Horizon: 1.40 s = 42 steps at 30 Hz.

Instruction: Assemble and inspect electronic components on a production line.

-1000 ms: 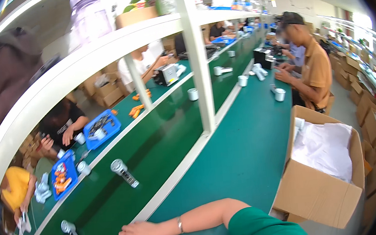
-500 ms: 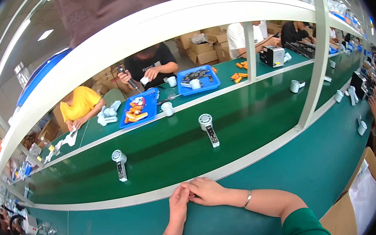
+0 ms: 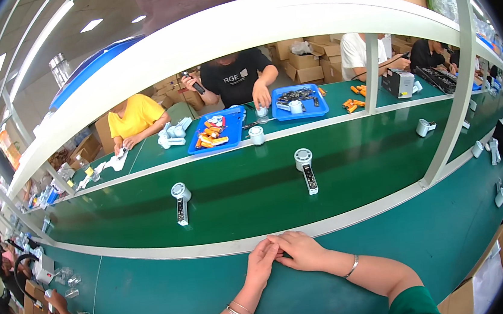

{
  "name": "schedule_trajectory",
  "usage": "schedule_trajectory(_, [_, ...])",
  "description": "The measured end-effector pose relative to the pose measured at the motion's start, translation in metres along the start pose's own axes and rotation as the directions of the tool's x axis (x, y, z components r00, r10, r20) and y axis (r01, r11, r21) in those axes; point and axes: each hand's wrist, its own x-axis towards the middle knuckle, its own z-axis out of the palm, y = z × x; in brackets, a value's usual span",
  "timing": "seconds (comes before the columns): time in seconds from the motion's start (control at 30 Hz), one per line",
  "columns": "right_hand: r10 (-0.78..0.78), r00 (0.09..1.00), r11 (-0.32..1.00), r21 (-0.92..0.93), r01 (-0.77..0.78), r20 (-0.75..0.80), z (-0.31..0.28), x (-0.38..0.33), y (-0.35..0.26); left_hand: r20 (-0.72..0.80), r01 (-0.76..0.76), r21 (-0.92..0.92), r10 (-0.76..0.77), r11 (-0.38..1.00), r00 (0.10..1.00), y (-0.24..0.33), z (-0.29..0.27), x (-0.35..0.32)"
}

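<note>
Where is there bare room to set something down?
On the near tabletop: left of the left hand, short of the clear pieces; and between the right forearm and the cardboard box. Also the green belt between the two round-headed devices. Crowded: the far bench, around its blue trays.

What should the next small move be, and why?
Probably ease the right hand off the left hand toward the closest pale device on the green belt: the hands touch, nothing visible is held, and that device lies roughly straight ahead.
</note>
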Motion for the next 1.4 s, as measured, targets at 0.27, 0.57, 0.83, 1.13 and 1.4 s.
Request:
schedule_trajectory(0.27, [0.0, 1.0, 1.0, 0.001, 0.0, 0.01, -0.003, 0.001, -0.003, 0.006, -0.002, -0.012, 0.002, 1.0, 1.0, -0.002, -0.001, 0.0])
schedule_trajectory(0.57, [-0.008, 1.0, 1.0, -0.005, 0.008, 0.001, -0.001, 0.001, 0.0, 0.026, -0.006, 0.0, 0.006, 1.0, 1.0, -0.002, -0.001, 0.001])
schedule_trajectory(0.83, [-0.004, 1.0, 1.0, -0.011, 0.004, -0.001, -0.002, 0.002, -0.002, 0.016, 0.006, 0.009, -0.006, 1.0, 1.0, -0.001, -0.001, 0.001])
schedule_trajectory(1.13, [-0.028, 1.0, 1.0, -0.003, 0.028, -0.006, 0.001, 0.004, -0.002, -0.014, 0.011, -0.006, -0.011, 1.0, 1.0, 0.002, -0.002, -0.002])
schedule_trajectory(1.4, [-0.029, 0.999, 0.99, 0.14, 0.031, -0.015, 0.005, 0.004, 0.01, -0.074, -0.059, 0.066, 0.063, 0.996, 0.995, -0.008, 0.003, 0.007])
